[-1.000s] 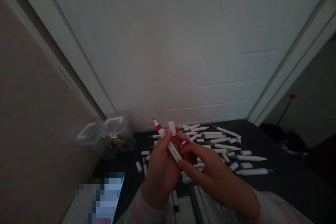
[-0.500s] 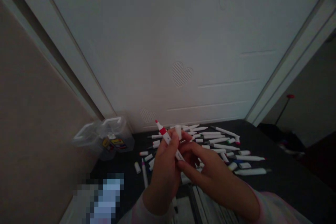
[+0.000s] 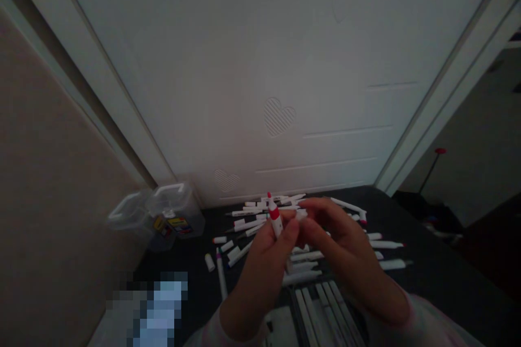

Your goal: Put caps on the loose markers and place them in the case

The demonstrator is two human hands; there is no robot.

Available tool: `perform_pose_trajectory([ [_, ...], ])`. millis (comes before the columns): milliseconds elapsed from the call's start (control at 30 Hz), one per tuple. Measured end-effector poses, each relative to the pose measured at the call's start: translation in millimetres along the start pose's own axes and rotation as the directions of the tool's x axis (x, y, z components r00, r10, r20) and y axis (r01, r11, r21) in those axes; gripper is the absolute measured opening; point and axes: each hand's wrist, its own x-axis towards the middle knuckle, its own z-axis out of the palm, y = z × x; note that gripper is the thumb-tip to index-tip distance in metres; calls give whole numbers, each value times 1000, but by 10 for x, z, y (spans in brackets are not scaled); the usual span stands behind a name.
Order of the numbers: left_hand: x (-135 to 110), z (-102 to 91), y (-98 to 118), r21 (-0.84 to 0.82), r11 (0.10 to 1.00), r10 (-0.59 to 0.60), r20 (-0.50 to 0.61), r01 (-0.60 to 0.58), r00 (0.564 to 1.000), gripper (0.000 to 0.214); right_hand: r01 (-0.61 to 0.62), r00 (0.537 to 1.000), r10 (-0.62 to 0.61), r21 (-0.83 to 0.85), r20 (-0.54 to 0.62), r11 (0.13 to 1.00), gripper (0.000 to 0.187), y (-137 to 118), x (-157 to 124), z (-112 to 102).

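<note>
My left hand (image 3: 262, 271) pinches a white marker with a red tip (image 3: 275, 217), held almost upright with the uncapped tip pointing up. My right hand (image 3: 345, 249) is closed close beside it, its fingertips at a small white cap (image 3: 302, 214) just right of the marker. Both hands hover above a dark surface (image 3: 439, 276) strewn with several white markers and loose caps (image 3: 252, 225). A row of markers lies in a tray (image 3: 325, 309) right below my hands.
A clear plastic box with white handles (image 3: 163, 214) lies at the left by the wall. A white door with heart patterns (image 3: 279, 116) stands behind the markers. A blurred patch sits at the lower left. A red-topped stick (image 3: 438, 152) shows at the far right.
The marker has swung from a leftward tilt to nearly upright. My right hand moved up from the marker's lower end to beside its tip, and the cap passed to its fingertips.
</note>
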Motion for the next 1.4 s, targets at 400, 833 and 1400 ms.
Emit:
perform_pose_trajectory([
  [400,-27,4,20,-40,999,-22,-27,21,999,20,-113,993,96,284,75,952,11,-68,42,-23],
  [833,-23,-4,34,-147,989,34,29,-29,999,13,-174,983,143,339,115,924,16,-70,82,10],
  [1400,-34,-100,141,-106,984,137,-74,-145,988,30,-110,962,88,73,260,991,18,-94,15,19],
])
